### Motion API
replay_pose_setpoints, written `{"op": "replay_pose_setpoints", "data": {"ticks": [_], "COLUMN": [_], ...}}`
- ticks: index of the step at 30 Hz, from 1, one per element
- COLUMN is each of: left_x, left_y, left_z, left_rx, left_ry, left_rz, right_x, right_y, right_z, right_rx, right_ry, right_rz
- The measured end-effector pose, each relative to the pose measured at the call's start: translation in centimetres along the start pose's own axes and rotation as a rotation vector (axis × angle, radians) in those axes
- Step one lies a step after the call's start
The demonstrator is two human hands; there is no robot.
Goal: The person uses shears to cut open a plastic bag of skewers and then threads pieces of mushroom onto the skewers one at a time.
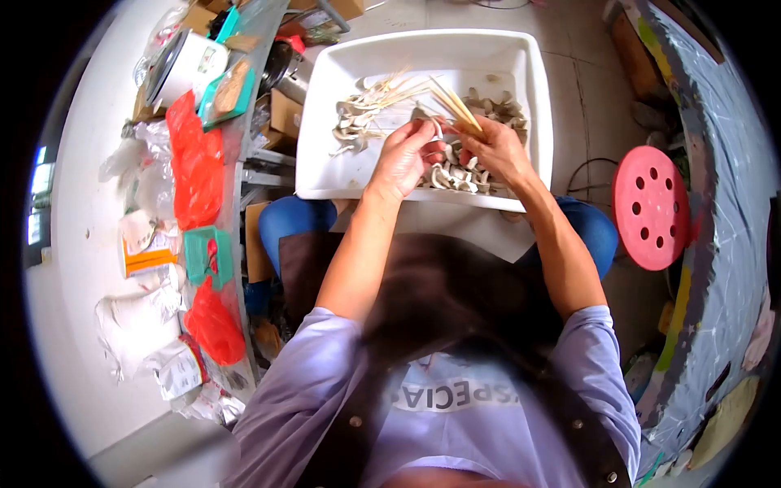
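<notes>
Tub (472, 41) before person, between desk (259, 49) at left and stool (651, 207) at right. In tub: skewered mushrooms (351, 122) at left, loose mushrooms (455, 177) at right and near side. Left hand (405, 156) and right hand (498, 150) over tub; skewers (453, 102) in right hand. On desk, far to near: bucket (202, 63), bag (195, 171), tray (196, 244), second bag (215, 325). Cardboard box (285, 114) between desk and tub. Sheet (744, 179) beyond stool, far right.

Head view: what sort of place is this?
Probably a small food-preparation room, perhaps a shop's back area. The white tub holds pale mushroom-like pieces, the right hand holds thin sticks, and red plastic bags lie to the left.
</notes>
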State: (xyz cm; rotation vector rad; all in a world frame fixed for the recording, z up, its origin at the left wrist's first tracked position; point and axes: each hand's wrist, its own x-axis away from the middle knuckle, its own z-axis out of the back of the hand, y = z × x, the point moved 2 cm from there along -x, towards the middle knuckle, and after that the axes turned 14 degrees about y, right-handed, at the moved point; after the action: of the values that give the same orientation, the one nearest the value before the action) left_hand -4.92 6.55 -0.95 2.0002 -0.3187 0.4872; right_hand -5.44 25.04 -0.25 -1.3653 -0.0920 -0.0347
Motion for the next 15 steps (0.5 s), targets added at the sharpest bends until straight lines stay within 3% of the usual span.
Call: {"op": "replay_pose_setpoints", "data": {"ticks": [2,3,4,10,15], "left_x": [-1.1,-1.3,-1.4,-0.5,0.3], "left_y": [-0.9,-0.9,-0.7,0.7,1.2], "left_z": [0.4,0.4,0.5,-0.2,-0.2], "left_rx": [-0.048,-0.073,-0.096,-0.134,-0.085], "left_ry": [0.034,0.035,0.03,0.048,0.097], "left_rz": [-0.107,-0.137,-0.167,-0.137,-0.121], "right_x": [-0.4,0.2,-0.2,0.5,0.4], "right_y": [1.4,-0.5,0.9,-0.3,-0.3], "right_z": [-0.3,0.2,-0.1,0.4,0.4], "right_rx": [-0.019,0.038,0.005,0.137,0.094], "right_ry": [-0.004,-0.043,-0.027,0.077,0.019], "right_rz": [0.047,-0.035,0.038,0.244,0.125]}}
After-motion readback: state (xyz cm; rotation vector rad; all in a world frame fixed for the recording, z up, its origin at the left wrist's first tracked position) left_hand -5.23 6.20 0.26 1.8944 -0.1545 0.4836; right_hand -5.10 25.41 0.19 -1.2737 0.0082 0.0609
